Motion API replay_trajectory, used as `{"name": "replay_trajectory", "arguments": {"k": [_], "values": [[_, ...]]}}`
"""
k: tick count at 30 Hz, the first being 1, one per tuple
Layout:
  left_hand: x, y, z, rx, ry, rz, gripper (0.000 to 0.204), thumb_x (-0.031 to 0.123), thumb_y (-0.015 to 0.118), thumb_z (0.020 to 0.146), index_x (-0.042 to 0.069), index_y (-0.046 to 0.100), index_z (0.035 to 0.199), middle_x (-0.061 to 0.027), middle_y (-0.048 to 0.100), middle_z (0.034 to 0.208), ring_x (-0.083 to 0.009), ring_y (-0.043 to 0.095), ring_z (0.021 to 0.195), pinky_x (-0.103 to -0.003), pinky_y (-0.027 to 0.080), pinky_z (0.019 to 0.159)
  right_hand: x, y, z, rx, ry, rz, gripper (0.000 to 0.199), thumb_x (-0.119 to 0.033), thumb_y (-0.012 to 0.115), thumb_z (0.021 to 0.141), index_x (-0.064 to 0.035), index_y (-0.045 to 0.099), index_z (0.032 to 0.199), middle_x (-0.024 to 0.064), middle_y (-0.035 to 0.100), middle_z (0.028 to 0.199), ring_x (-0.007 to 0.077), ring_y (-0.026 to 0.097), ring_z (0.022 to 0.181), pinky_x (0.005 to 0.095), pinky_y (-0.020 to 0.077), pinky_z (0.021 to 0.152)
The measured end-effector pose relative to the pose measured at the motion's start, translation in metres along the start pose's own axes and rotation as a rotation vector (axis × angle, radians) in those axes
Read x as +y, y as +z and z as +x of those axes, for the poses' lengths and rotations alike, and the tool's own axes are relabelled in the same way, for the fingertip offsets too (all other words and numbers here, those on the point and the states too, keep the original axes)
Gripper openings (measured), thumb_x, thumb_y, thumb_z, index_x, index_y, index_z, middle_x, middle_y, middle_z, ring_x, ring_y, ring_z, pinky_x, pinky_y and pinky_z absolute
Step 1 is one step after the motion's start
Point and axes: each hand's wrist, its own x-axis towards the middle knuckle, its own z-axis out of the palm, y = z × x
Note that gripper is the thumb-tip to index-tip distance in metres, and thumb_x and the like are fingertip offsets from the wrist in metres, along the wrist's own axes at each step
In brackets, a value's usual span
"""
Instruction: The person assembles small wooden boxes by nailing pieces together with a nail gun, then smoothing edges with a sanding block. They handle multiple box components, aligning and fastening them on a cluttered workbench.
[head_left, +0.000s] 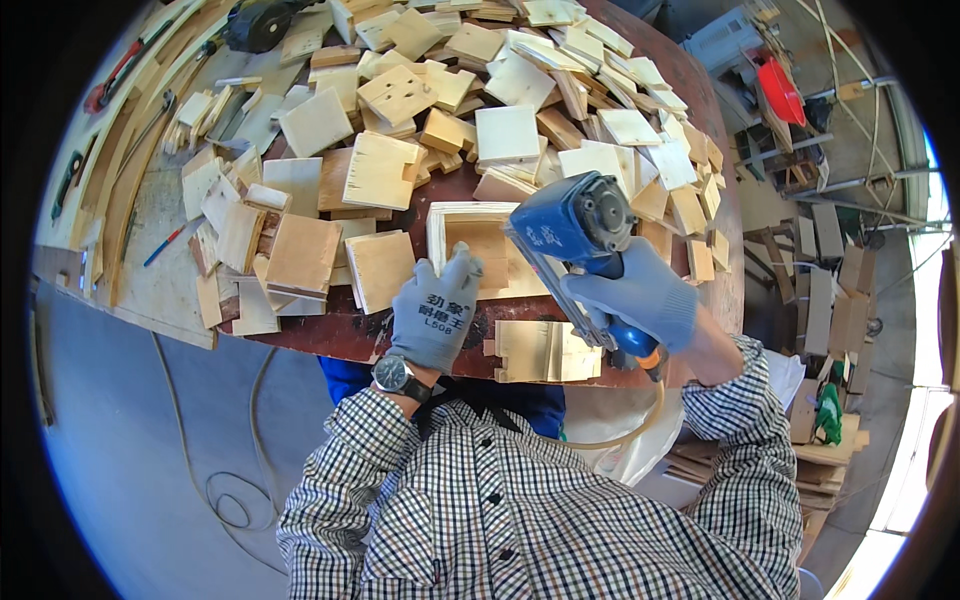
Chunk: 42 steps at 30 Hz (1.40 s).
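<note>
Gripping a blue nailer (575, 228) at frame centre, the gloved right hand (632, 297) is closed round its handle, while the left hand (437, 312) lies flat, fingers spread, on a wooden frame (470, 240) just beside it.

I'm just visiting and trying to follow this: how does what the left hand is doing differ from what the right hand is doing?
The left hand lies flat, palm down, pressing on the open wooden box frame; the right hand is wrapped around the handle of the blue power tool. The left hand wears a grey glove and a wristwatch; the right hand wears a blue-grey glove and no visible watch. Both hands are gloved and sit at the frame on the dark table.
</note>
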Motion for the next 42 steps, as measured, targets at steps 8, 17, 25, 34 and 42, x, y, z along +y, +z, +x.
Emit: {"name": "replay_trajectory", "arguments": {"k": [8, 17, 25, 34, 42], "values": [[0.005, -0.007, 0.0, 0.081, -0.031, -0.03, 0.032, 0.032, 0.065, 0.103, 0.015, 0.066, 0.13, -0.0052, 0.063, 0.082, -0.023, 0.067, 0.074, -0.037, 0.06, 0.056, 0.012, 0.004, 0.032, 0.004, -0.025, -0.205, 0.028, -0.026, 0.076, 0.092, -0.0022, 0.072, 0.105, 0.0055, 0.072, 0.077, 0.0121, 0.067, 0.064, 0.0308, 0.0571, 0.064], [0.01, -0.015, 0.0, 0.019, -0.094, -0.031, 0.033, 0.031, 0.065, 0.102, 0.015, 0.065, 0.132, -0.0053, 0.064, 0.086, -0.0237, 0.066, 0.073, -0.039, 0.059, 0.055, 0.001, -0.007, 0.04, -0.086, 0.121, -0.271, 0.045, -0.027, 0.078, 0.087, 0.0, 0.07, 0.121, 0.0047, 0.073, 0.09, 0.0115, 0.068, 0.076, 0.0273, 0.0564, 0.077], [0.009, -0.014, 0.002, 0.053, -0.072, -0.027, 0.034, 0.035, 0.066, 0.103, 0.018, 0.065, 0.132, -0.0074, 0.06, 0.081, -0.0246, 0.066, 0.067, -0.039, 0.058, 0.052, 0.01, -0.017, 0.055, -0.088, 0.123, -0.357, 0.049, -0.031, 0.077, 0.085, -0.0013, 0.071, 0.124, 0.0091, 0.075, 0.099, 0.0156, 0.07, 0.088, 0.0308, 0.0566, 0.086], [0.009, -0.013, 0.001, 0.063, -0.065, -0.037, 0.033, 0.035, 0.066, 0.103, 0.018, 0.065, 0.131, -0.0087, 0.06, 0.08, -0.0257, 0.068, 0.066, -0.039, 0.057, 0.05, 0.004, -0.014, 0.05, -0.12, 0.181, -0.343, 0.049, -0.033, 0.077, 0.085, -0.0014, 0.072, 0.122, 0.0102, 0.077, 0.097, 0.0172, 0.071, 0.086, 0.0319, 0.057, 0.086], [0.012, -0.014, 0.002, 0.065, -0.087, -0.086, 0.033, 0.036, 0.065, 0.104, 0.019, 0.064, 0.132, -0.0093, 0.062, 0.079, -0.0284, 0.069, 0.067, -0.041, 0.058, 0.052, 0.026, -0.01, 0.05, -0.01, -0.029, -0.322, 0.037, -0.029, 0.074, 0.087, 0.0004, 0.071, 0.11, 0.0108, 0.075, 0.086, 0.0193, 0.072, 0.075, 0.0335, 0.0591, 0.075]]}}
